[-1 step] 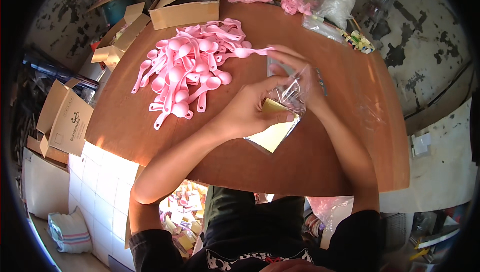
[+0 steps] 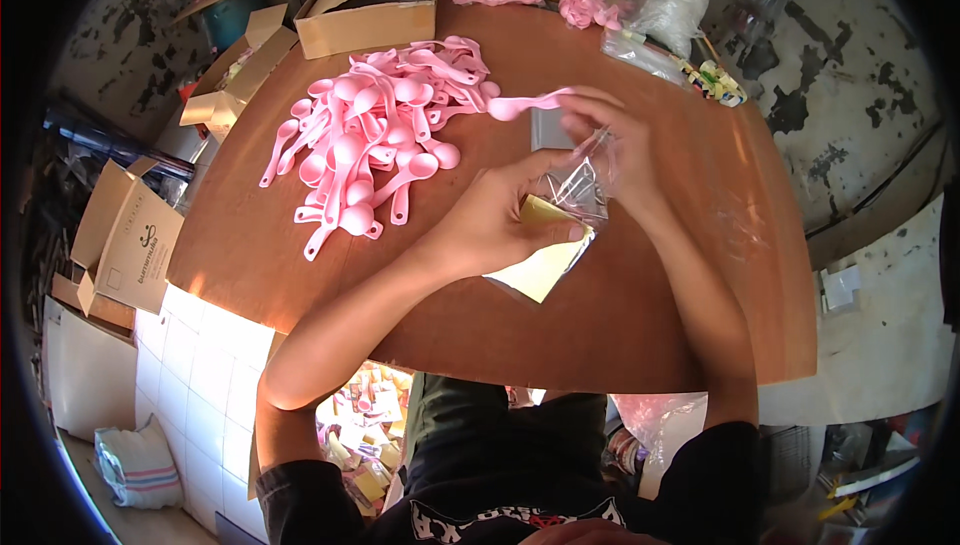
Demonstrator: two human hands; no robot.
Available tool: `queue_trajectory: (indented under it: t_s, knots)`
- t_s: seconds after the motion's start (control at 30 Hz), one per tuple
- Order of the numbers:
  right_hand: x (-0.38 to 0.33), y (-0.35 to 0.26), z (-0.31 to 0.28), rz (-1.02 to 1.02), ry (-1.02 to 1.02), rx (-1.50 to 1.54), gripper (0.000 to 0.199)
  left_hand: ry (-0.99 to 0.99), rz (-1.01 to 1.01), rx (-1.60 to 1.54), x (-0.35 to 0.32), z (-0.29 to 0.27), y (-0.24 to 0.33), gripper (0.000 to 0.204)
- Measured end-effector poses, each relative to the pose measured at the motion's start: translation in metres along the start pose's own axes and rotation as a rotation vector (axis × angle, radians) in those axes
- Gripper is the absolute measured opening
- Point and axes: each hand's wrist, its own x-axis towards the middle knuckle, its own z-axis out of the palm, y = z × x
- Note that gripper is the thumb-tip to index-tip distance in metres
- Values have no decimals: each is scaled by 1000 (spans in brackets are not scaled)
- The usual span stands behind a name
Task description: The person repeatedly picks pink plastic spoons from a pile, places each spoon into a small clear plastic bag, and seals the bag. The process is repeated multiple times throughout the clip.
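Observation:
My left hand (image 2: 478,220) is closed on a small clear plastic bag (image 2: 578,188) with a pale yellow card (image 2: 540,267) in its lower part. The bag's top end points toward my right hand (image 2: 622,145). Between the fingertips of that hand is the handle end of a pink spoon (image 2: 525,105), its bowl pointing left. A heap of similar pink scoop spoons (image 2: 370,135) lies on the brown table left of both hands, just beyond the held spoon's bowl. Partly hidden behind my right hand is a flat greyish sheet (image 2: 546,131).
An open cardboard box (image 2: 365,30) stands at the table's far edge, and another box (image 2: 240,70) is beside it. Bagged clear plastic (image 2: 680,10) sits at the far right. Below the table's near edge are many packed yellow-and-pink packets (image 2: 372,420).
My right hand has shifted slightly right, drawing the pink spoon a little away from the heap. My left hand and the bag are almost unmoved.

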Motion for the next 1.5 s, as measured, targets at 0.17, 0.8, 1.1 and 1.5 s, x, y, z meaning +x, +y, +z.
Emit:
queue_trajectory:
  t_s: [0.17,0.8,1.1,1.5]
  knots:
    - [14,-38,-76,210,441,45,21,99,-167,144,3,-3,-4,63]
    - [9,-78,-45,184,319,238,13,115,-69,91,2,5,-15,67]
    - [10,-78,-44,213,371,252,14,73,-92,-78,1,-1,0,50]
    - [8,-80,-40,299,297,285,16,93,-8,-45,2,1,-13,53]
